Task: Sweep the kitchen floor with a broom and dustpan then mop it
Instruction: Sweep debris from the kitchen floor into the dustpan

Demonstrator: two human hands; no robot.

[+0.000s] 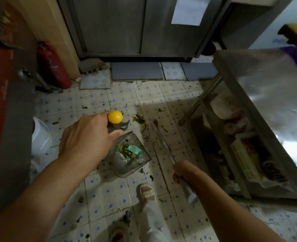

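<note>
A person stands on a tiled kitchen floor (109, 189), seen from above, with one sandalled foot (146, 192) near the bottom centre.

The left hand (86, 138) has its fingers curled round the upright handle of a dustpan (132, 158), just below the handle's yellow knob (115, 117). The dustpan sits on the floor at the centre of view. It already holds green vegetable scraps and a teal scrap of wrapper.

The right hand (180, 172), at about four o'clock from the dustpan, grips the thin metal pole of a broom (163, 144). The pole runs up toward one o'clock, and its blurred head lies near a pile of leafy scraps (139, 119) at twelve o'clock from the pan. No mop is in view.

Risks, as I judge them: the pan looks fairly full, so tilting the handle could spill scraps back out. The pan's mouth position is hard to read, and a sweep aimed badly would scatter the pile rather than collect it. Loose bits lie around the foot and could be trodden in and spread. A steel table (266, 84) stands close at three o'clock, with its leg (201, 100) just beyond the broom head, so a wide stroke could knock it or push scraps under the lower shelf.
</note>
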